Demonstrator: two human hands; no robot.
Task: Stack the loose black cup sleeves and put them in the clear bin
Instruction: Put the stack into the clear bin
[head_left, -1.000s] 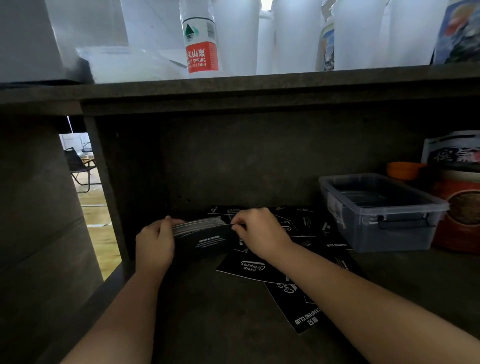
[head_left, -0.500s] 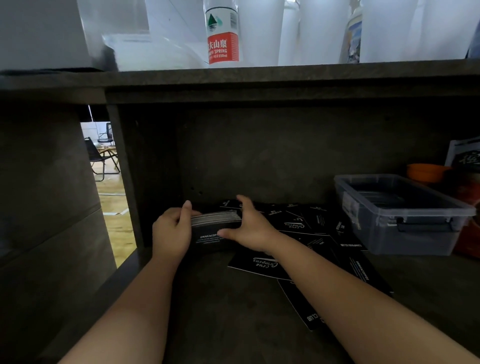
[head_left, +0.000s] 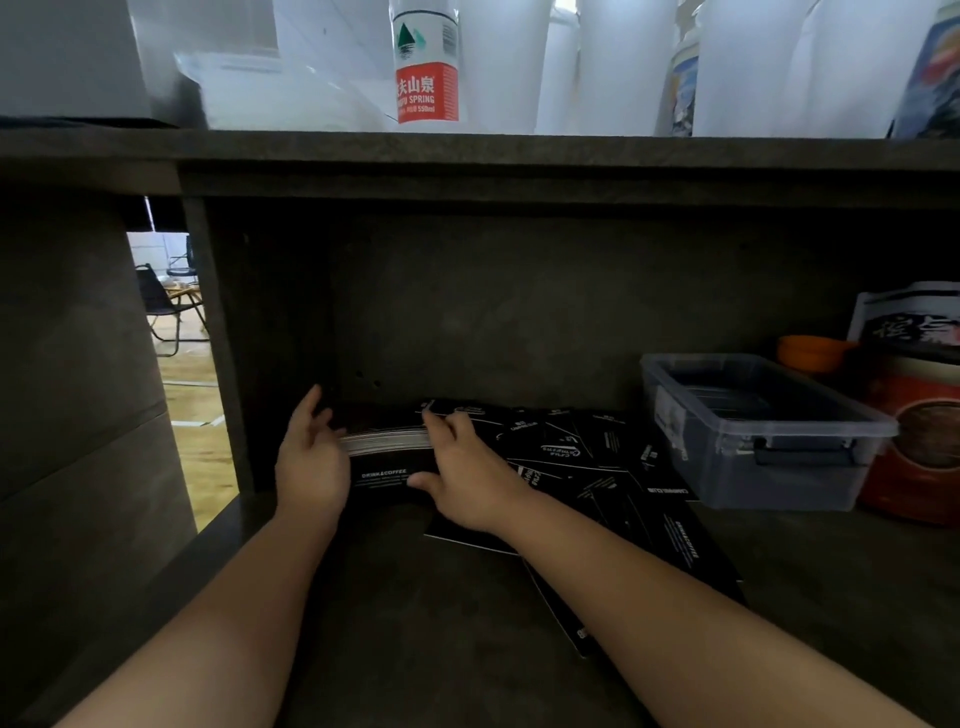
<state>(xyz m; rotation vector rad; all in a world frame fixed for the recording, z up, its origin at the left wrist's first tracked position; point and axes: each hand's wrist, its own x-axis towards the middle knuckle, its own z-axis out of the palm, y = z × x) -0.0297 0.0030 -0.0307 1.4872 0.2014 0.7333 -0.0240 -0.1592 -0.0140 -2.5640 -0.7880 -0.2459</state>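
Running across your whole view, the dark counter (head_left: 415, 623) carries everything under its upper shelf (head_left: 519, 150), and you are reaching toward its back left corner. Near the right edge you have the clear bin (head_left: 779, 467), standing against the back wall with a few dark sleeves already lying flat inside it. Between that bin and your hands, the loose black cup sleeves (head_left: 597, 467) lie fanned and overlapping on the counter, some reaching toward the front edge under your right forearm. At the left end of that spread sits the stack of sleeves (head_left: 387, 457), on edge with its pale edges facing up and its printed black face toward you. Your right hand (head_left: 467, 483) closes on the stack's right end: the thumb lies along the lower front face, and the curled fingers (head_left: 441, 423) come over the top edge, so the stack is pinched between them. Your left hand (head_left: 311, 462) stands at the stack's left end with its palm turned inward against it, fingers straight and spread, pointing toward the back wall and not wrapped round anything. On the upper shelf above you stand a water bottle (head_left: 426, 78) with a red label and several tall white cups (head_left: 613, 62).
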